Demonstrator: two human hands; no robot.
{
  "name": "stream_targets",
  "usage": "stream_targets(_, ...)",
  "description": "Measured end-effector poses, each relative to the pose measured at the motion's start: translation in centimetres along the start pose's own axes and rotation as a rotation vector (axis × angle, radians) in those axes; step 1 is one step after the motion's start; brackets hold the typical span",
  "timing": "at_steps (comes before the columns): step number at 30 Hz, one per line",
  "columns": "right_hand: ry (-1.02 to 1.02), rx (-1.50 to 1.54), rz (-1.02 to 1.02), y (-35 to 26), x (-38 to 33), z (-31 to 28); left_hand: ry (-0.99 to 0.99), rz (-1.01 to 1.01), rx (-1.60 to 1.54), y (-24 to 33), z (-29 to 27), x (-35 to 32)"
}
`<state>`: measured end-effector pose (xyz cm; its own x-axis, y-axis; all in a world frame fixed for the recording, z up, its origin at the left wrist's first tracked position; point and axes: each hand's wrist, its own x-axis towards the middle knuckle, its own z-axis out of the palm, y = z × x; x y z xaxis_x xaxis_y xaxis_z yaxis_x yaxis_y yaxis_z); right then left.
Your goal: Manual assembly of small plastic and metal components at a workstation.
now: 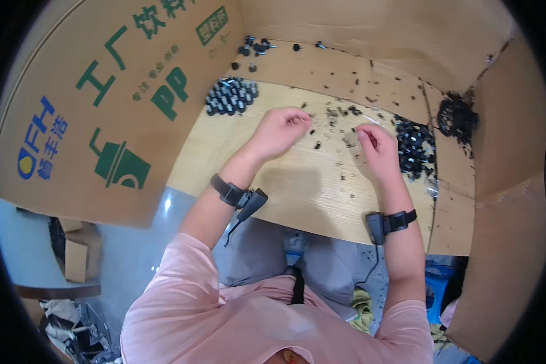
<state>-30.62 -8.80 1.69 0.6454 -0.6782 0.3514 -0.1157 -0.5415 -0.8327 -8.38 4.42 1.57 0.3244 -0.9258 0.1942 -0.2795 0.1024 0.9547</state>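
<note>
My left hand (280, 130) is above the middle of the wooden tabletop (279, 194), its fingers curled into a pinch. Whatever it may hold is hidden or too small to name. Across a short gap, my right hand (380, 148) also pinches thumb against fingers; a tiny dark bit shows at its fingertips, too small to make out. Between and below the hands lie scattered small black pieces (317, 145) and little rings. Right beside my right hand is a heap of black parts with shiny metal (415, 148). Upright black-based studs (230, 97) stand packed together left of my left hand.
Cardboard walls surround the table: a printed panel (182, 139) at left, others at back and right. Loose black-headed bolts (259, 46) lie at the far left. A tangle of black scrap (458, 118) sits by the right wall. Both wrists wear strapped devices with cables.
</note>
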Motion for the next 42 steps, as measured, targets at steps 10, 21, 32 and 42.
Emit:
stream_targets(10, 0.79, -0.577, 0.104, 3.3, 0.0, -9.5, -0.104, -0.171, -0.169, -1.5, 5.2, 3.9)
stream_targets(21, 0.482, -0.884, 0.22, 4.5, -0.3, -8.5, 0.093, 0.056, -0.076, -2.3, 3.8, 3.8)
stream_targets(32, 0.493, -0.343, -0.26, 1.1, 0.2, -2.6, -0.082, 0.206, -0.043, -0.4, 5.6, 2.1)
stream_targets(42, 0.178, 0.297, -0.056, 1.4, -0.4, -1.4, -0.13, 0.252, 0.075, 0.0, 7.1, 1.4)
